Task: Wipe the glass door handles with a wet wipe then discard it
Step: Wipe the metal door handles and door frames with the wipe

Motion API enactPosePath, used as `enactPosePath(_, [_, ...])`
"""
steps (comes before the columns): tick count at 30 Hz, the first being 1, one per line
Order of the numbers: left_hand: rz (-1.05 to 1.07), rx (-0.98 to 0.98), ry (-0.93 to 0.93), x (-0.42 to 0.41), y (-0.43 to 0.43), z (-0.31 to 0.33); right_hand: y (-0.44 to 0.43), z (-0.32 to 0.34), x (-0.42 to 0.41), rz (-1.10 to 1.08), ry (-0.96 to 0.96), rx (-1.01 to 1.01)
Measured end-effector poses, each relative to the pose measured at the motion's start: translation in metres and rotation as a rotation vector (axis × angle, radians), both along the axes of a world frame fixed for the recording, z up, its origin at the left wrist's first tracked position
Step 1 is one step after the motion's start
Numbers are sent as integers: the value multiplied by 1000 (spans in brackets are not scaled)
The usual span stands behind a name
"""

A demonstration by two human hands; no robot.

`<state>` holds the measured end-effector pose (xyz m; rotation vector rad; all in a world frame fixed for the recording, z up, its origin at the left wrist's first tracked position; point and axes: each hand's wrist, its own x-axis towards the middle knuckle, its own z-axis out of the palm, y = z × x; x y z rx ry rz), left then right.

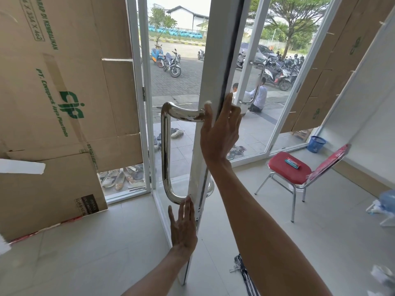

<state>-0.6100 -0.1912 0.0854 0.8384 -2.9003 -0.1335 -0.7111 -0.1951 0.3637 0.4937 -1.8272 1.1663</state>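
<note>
Door point(213, 60): white frame with glass, swung open, seen from its thin edge.
Handle point(165, 150): shiny metal bar bent like a long U, on the left face of the door, both ends fixed to the white frame.
Right grip point(222, 129): flat against the door's edge, fingers straight and close together, pointing up; thumb right at the top end of the handle.
Left grip point(183, 225): lower down, fingers straight and a bit spread, tips on the frame just under the low end of the handle.
Second handle point(255, 84): same shiny kind, on the other glass door farther back to the right.
Chair point(288, 174): red seat, metal legs, on the floor to the right of the door.
Pack point(292, 163): small and blue, lying flat on the red seat.
Basket point(316, 144): blue, on the floor behind the chair, by the glass wall.
Cardboard point(64, 103): big brown sheets with green letters, covering the glass on the left.
Shoes point(119, 178): many pairs outside, low behind the left glass.
Motorbikes point(173, 63): parked outside on the paving.
</note>
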Motion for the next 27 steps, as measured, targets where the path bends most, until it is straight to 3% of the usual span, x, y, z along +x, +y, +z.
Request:
enactPosePath(5, [70, -40, -24, -15, -28, 33, -1, 0, 2, -2, -1, -1])
enactPosePath(11, [-45, -80, -211, -28, -51, 70, -4, 0, 8, 5, -17, 6])
enactPosePath(20, [-169, -193, 213, 7, -52, 4, -9, -1, 11, -5, -14, -12])
enactPosePath(27, [19, 86, 459, 9, -23, -8, -9, -1, 15, 20, -13, -3])
